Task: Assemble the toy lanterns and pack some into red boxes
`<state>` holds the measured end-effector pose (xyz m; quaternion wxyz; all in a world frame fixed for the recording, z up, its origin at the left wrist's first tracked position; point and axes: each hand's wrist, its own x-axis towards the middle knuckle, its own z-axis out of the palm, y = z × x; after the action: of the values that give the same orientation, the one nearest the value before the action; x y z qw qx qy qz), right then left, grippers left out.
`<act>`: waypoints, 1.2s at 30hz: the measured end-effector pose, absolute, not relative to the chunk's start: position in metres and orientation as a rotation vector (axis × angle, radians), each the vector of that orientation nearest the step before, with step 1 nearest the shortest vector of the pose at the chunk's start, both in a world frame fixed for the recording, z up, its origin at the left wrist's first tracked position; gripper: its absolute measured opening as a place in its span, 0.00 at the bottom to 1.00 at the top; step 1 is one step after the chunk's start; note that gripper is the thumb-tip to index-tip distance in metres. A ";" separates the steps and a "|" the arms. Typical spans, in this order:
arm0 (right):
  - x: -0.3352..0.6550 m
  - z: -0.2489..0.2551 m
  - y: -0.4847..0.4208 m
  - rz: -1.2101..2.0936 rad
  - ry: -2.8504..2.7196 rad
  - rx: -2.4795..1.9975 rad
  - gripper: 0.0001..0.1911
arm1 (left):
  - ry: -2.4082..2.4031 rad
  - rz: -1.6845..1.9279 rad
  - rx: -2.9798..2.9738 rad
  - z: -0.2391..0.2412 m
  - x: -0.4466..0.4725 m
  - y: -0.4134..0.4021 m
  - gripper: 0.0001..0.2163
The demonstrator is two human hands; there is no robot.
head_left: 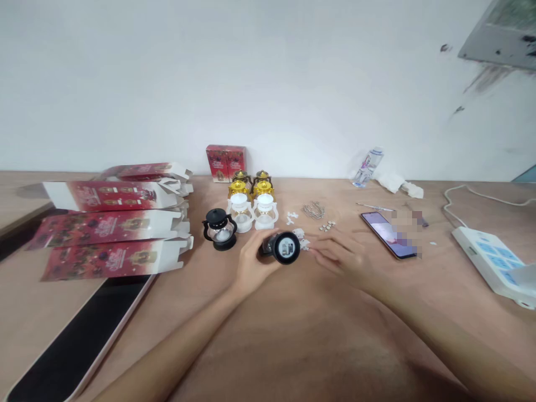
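Note:
My left hand (251, 262) is wrapped round a small black lantern (268, 245), tipped so its underside faces me. In that round base a white disc (287, 248) shows a recess with metal parts. My right hand (341, 254) reaches in from the right, fingers stretched and slightly apart, its fingertips at small white plastic pieces (302, 240) beside the lantern. Whether it grips one is hard to make out. Another black lantern (220, 231) stands upright to the left. Behind are two white lanterns (264, 212), two gold ones (263, 190) and two bronze-coloured ones (262, 175).
Button cells (326, 226), a pile of small metal parts (314, 210) and more white pieces (292, 216) lie beyond my hands. Red cartons (113, 226) are stacked left. On the right are a phone (387, 235), screwdriver (374, 206), power strip (494, 259) and clear bottle (368, 166).

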<state>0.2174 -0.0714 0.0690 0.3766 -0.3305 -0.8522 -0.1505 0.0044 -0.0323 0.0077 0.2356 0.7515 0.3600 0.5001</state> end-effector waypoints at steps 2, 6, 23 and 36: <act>0.203 0.074 -0.072 -0.437 -2.192 -0.728 0.04 | 0.982 1.369 2.065 0.008 0.004 -0.033 0.20; 0.190 0.072 -0.063 -0.550 -2.247 -0.683 0.03 | 0.954 1.378 2.067 0.009 0.005 -0.033 0.20; 0.314 0.034 -0.053 -0.338 -2.298 -1.690 0.11 | 0.988 1.391 2.039 0.010 0.005 -0.032 0.19; 0.299 0.017 -0.046 0.186 -1.927 -1.918 0.08 | 0.994 1.376 2.052 0.010 0.004 -0.033 0.20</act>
<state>0.2991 -0.0459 0.0166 0.2068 -0.6886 -0.6918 0.0668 0.0044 -0.0327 0.0100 0.2370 0.7485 0.3627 0.5020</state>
